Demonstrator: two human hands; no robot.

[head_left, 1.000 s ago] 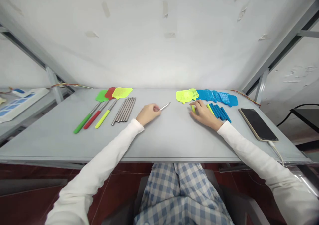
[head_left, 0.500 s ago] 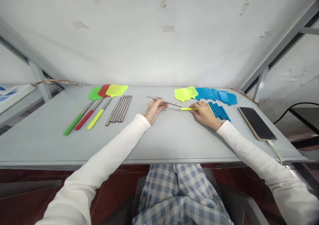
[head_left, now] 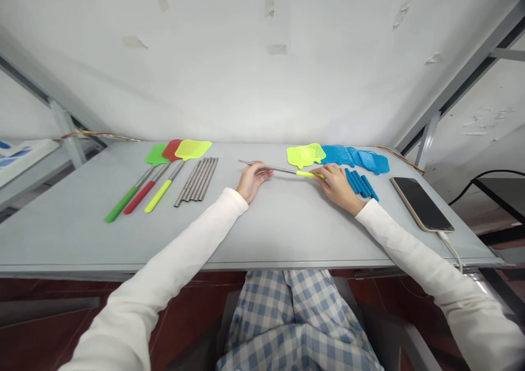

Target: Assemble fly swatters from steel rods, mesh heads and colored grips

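My left grip [head_left: 251, 183] has its thumb and fingers closed lightly round a thin metal rod [head_left: 283, 169], which slants slightly downward to the right above the desk [head_left: 287, 229]. My right grip [head_left: 337, 189] pinches a yellow-green handle sleeve [head_left: 304, 174], with most of the sleeve's right end hidden under the fingers. Rod tip and sleeve mouth meet between the two; from this view I cannot tell whether the tip has gone inside or merely touches the rim.

That join is my main worry. If the two axes are a little off, the rod could catch on the rim and skid past, and I would read it as seated when it isn't. The left hold sits well back from the tip, so a hard push might let the polished metal slide through the fingers or swing sideways. The sleeve looks like soft plastic; squeezing too hard could pinch its bore narrower, squeezing too little could let it twist or be pushed back into the palm.

A slip to the right would carry my knuckles into the row of blue handle sleeves [head_left: 356, 181] close beside them, and those look round enough to roll. The yellow-green swatter heads [head_left: 298, 156] lie just beyond the join, so a rod tip jumping away could knock them askew. The spare rods [head_left: 200, 180] lie to the left, where a backward jerk of my left elbow or wrist might scatter them.
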